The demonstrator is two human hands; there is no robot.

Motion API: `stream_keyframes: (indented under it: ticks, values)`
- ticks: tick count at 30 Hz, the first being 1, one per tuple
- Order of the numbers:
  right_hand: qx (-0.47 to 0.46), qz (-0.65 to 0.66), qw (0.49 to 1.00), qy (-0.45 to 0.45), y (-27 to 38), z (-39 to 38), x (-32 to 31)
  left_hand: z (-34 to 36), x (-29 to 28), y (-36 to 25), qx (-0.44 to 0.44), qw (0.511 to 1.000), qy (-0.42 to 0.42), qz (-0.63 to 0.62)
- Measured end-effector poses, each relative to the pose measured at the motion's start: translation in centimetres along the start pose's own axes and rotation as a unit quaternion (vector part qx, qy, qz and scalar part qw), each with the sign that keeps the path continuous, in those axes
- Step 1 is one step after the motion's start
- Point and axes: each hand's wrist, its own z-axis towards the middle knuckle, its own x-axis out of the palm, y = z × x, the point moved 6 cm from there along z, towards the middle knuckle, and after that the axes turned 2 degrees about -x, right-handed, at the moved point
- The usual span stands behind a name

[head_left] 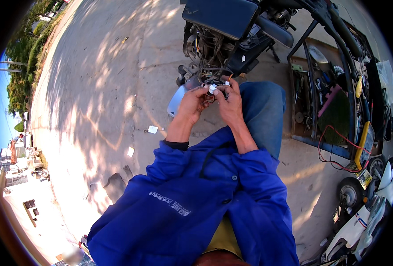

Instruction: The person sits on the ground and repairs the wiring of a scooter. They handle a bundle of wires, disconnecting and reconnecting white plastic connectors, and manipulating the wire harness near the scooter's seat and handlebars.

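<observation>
Both my hands meet at a small white wire connector (212, 89) in front of the opened vehicle. My left hand (193, 103) pinches it from the left, thumb and fingers closed. From the right my right hand (230, 102) grips the same connector, its thumb against the white plastic. Thin wires hang beneath my fingers, and an orange wire (229, 77) rises by the right hand. Just beyond, a tangle of dark wiring (212, 51) spills from below a dark panel (221, 17). A light-blue curved panel (177, 101) lies left of the wiring, partly behind my left hand.
At the right stands a metal rack (314, 97) with tools, a yellow-handled item (363, 139) and red cable (334, 128). A white scooter (354, 226) and a wheel (349, 195) are at lower right. Paper scraps (152, 129) lie on the concrete ground (94, 88).
</observation>
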Motion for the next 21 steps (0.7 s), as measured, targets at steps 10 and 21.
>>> stream_keyframes:
  ticks: [10, 21]
  values:
    - [0.032, 0.047, 0.998, -0.014, -1.3, -0.3, 0.1, 0.3, -0.9, 0.2, 0.067, 0.997, -0.03, 0.016]
    - [0.077, 0.048, 0.996, -0.006, -0.7, -0.4, 0.4, -0.6, -0.4, -1.0, 0.122, 0.984, -0.052, 0.119]
